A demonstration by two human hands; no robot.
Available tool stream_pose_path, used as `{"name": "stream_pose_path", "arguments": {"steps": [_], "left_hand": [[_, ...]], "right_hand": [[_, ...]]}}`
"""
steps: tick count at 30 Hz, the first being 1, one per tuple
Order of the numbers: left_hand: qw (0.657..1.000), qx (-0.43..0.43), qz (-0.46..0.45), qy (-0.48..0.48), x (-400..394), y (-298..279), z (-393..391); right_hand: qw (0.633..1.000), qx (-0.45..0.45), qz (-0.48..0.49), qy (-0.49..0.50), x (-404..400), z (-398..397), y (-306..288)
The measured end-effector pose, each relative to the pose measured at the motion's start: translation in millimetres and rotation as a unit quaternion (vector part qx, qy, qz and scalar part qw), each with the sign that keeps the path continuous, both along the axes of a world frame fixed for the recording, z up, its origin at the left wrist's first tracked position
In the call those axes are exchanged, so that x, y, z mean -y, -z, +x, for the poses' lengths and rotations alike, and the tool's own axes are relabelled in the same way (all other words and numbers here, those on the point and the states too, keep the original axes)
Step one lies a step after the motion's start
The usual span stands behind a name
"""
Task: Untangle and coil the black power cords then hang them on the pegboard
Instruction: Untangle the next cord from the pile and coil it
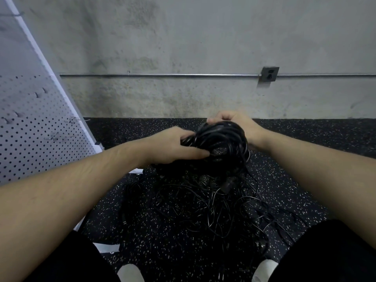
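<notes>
A thick bundle of black power cords (221, 143) is lifted above the floor between both hands. My left hand (173, 146) grips its left side, thumb laid across the front of the loops. My right hand (234, 121) curls over the top and back of the bundle. From the bundle, strands hang down into a loose tangle of black cords (213, 202) spread over the floor, with a plug (227, 183) lying in it. The white pegboard (30, 123) leans at the left, with several metal hooks on it.
The floor is black speckled rubber (295, 180). A concrete wall stands behind, with a metal conduit (162, 74) and an outlet box (269, 73). The pegboard's foot (136, 171) rests near the cords. My knees and white shoes show at the bottom edge.
</notes>
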State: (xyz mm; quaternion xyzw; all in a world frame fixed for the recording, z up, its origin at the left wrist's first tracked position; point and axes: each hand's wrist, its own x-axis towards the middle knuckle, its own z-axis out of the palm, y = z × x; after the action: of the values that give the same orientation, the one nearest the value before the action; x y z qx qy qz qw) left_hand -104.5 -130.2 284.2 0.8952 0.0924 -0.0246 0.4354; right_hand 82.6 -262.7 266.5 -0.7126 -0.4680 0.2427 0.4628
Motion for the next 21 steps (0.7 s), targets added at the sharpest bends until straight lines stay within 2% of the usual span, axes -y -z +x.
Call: {"name": "stream_pose_path", "arguments": {"steps": [2, 4, 6, 9, 13, 15, 17, 19, 21], "left_hand": [[0.997, 0.058, 0.015, -0.044, -1, -1, 2], [0.991, 0.085, 0.039, -0.093, -4, 2, 4], [0.986, 0.086, 0.073, -0.122, -7, 6, 8], [0.976, 0.075, 0.120, -0.168, -12, 17, 13], [0.963, 0.114, 0.115, -0.215, -18, 18, 14], [0.956, 0.127, 0.140, -0.226, -22, 16, 13], [0.944, 0.130, 0.187, -0.239, -27, 16, 14], [0.932, 0.111, 0.200, -0.283, -37, 15, 15], [0.916, 0.085, 0.213, -0.328, -52, 18, 11]], "right_hand": [[0.998, 0.034, -0.035, -0.030, 9, -1, 8], [0.997, 0.018, -0.074, -0.019, 8, -6, 16], [0.990, 0.027, -0.139, -0.021, 1, -14, 23], [0.969, 0.089, -0.227, -0.052, -10, -21, 29], [0.962, 0.083, -0.244, -0.092, -17, -36, 26], [0.962, 0.087, -0.243, -0.091, -19, -41, 21], [0.951, 0.168, -0.240, -0.096, -20, -43, 14], [0.923, 0.268, -0.246, -0.123, -19, -43, 8], [0.901, 0.328, -0.246, -0.145, -15, -43, -2]]}}
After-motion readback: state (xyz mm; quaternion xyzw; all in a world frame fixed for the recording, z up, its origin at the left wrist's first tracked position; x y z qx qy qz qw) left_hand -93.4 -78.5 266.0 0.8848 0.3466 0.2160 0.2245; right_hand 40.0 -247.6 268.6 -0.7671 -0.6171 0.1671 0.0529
